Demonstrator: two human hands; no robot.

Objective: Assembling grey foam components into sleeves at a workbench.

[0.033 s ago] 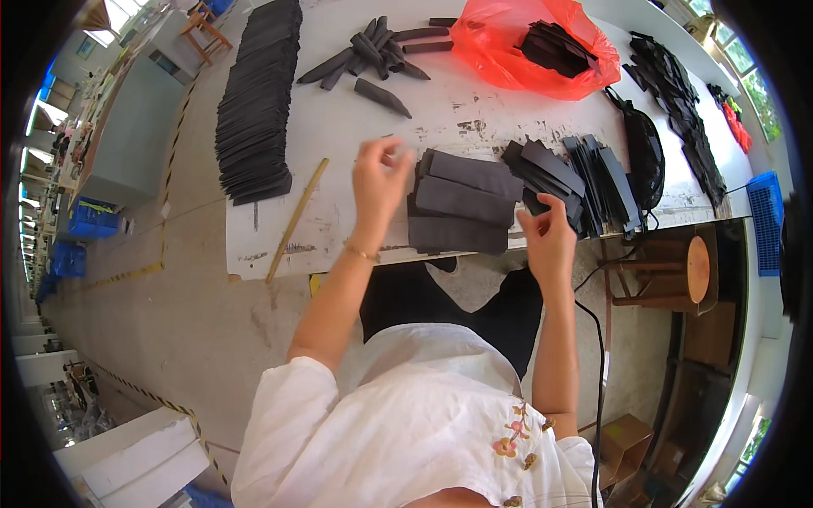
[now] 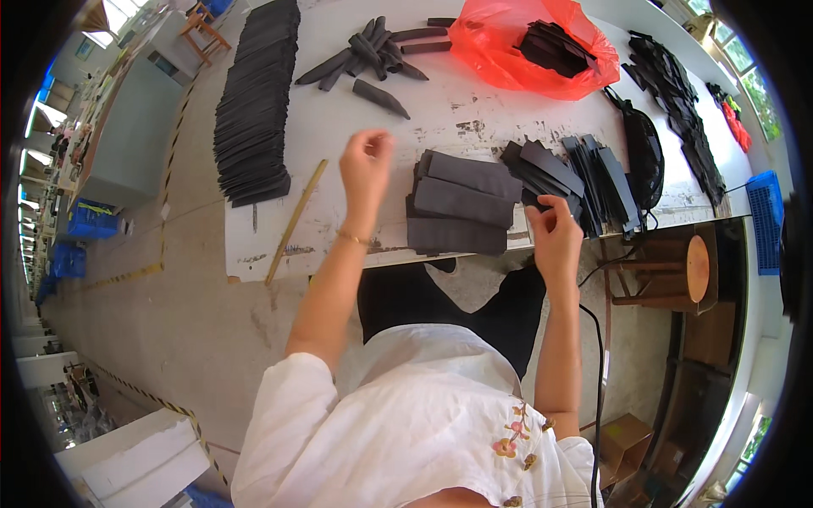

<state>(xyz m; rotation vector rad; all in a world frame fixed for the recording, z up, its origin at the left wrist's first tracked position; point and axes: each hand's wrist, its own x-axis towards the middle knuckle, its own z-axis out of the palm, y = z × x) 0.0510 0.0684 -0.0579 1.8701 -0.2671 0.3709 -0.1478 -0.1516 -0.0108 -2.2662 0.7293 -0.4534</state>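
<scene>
My left hand point(image 2: 367, 161) is raised over the white table, left of a small pile of flat black fabric strips point(image 2: 464, 203). Its fingers are curled together and slightly blurred; whatever they hold, if anything, is too small to make out. Just right of the pile's edge hovers my right hand point(image 2: 557, 241), thumb and forefinger curved with a gap between them and nothing visible in it. Behind that hand lie more black strips point(image 2: 552, 169), fanned out, beside a bundle of narrow ones point(image 2: 603, 184).
A long stack of black pieces point(image 2: 254, 110) runs along the table's left side, near a yellowish stick point(image 2: 296, 222). Rolled black tubes point(image 2: 368, 52) lie far back beside a red plastic bag point(image 2: 491, 51) holding dark pieces. A black mesh bag point(image 2: 644, 157) sits at right; a wooden stool point(image 2: 697, 269) stands below.
My left hand has moved left, away from the strip pile. My right hand has shifted slightly right, its thumb nearer the forefinger. The strips lie as before.
</scene>
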